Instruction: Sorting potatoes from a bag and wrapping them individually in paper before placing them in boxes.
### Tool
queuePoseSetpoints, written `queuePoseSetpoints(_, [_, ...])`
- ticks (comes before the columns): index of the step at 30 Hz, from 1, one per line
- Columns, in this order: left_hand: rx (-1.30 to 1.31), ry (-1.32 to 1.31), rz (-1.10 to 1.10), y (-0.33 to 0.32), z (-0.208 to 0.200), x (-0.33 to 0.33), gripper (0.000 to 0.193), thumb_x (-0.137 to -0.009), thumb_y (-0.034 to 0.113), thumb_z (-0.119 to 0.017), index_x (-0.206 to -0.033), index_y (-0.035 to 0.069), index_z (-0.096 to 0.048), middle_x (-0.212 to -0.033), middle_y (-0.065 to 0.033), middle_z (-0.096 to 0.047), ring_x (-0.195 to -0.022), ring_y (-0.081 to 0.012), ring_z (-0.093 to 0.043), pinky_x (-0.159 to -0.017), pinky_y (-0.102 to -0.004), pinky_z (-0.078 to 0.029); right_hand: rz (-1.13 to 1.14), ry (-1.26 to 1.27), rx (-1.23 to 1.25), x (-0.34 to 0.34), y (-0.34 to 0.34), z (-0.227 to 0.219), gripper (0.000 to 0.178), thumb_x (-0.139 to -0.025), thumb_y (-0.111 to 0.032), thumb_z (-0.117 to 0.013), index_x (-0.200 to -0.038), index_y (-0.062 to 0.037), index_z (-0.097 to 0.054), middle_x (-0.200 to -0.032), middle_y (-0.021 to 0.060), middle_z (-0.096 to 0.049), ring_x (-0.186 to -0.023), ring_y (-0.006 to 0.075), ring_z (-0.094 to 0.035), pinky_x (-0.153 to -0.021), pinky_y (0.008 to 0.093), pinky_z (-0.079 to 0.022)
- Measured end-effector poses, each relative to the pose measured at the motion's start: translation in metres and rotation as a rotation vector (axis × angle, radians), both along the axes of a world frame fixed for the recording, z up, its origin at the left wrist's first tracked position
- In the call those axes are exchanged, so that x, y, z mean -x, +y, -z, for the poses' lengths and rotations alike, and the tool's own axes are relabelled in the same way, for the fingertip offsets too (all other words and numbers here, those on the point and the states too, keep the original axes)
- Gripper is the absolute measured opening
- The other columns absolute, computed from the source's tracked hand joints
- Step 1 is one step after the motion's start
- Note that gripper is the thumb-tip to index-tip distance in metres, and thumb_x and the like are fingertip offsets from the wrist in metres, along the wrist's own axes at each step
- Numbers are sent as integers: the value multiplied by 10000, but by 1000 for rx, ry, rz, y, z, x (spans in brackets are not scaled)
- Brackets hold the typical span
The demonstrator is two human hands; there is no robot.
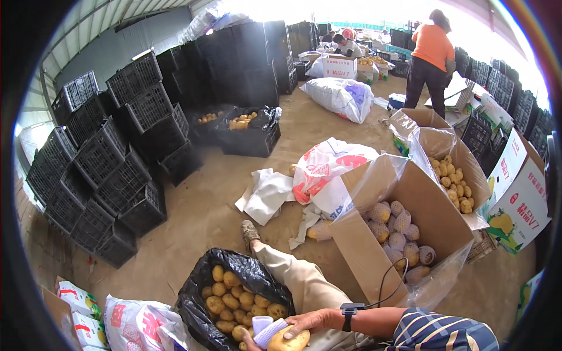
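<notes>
At the bottom of the head view, my right hand (311,320) is closed round a large yellow potato (291,340), its thumb lying over the top. A white-lilac foam net sleeve (268,332) sits against that potato's left side. My left hand (250,341) shows only in part at the lower edge, its fingers closed at the sleeve's other side. Just beyond both hands stands a crate lined with a black plastic bag (192,286), full of bare potatoes (231,298). To the right, an open cardboard box (357,257) with a clear liner holds potatoes in foam nets (398,234).
Stacked black crates (117,175) rise at left. White sacks (336,96) and paper scraps (269,196) lie on the dirt floor. Another box (477,181) of potatoes stands beyond mine. A person in an orange top (432,47) stands farther back. My leg (287,266) stretches beside the crate.
</notes>
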State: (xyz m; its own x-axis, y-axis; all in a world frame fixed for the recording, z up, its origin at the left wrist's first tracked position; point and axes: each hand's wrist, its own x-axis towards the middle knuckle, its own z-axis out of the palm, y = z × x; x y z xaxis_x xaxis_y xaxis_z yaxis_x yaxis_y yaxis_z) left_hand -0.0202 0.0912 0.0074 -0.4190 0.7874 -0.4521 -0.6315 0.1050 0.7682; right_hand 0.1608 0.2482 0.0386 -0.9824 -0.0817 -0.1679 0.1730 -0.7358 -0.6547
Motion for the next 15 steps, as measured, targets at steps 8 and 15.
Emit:
queuePoseSetpoints(8, [-45,1294,381,-1,-29,-15,590,-769,244,-938,-1275,68,-690,-1209,-125,-758,-1085,-260,-736,-947,-419,-594,126,16,375,-2,-22,9,568,-953,-437,-787,-1319,-35,-626,-1070,16,-729,-914,102,-709,-673,271,-603])
queuePoseSetpoints(15, [-40,882,124,14,-39,-22,489,-872,186,-791,-1299,6,-634,-1181,-134,-723,-1069,-266,-713,-956,-412,-573,252,-32,289,-11,-18,0,539,-958,-414,-790,-1303,-26,-644,-1077,13,-726,-903,93,-700,-658,252,-581])
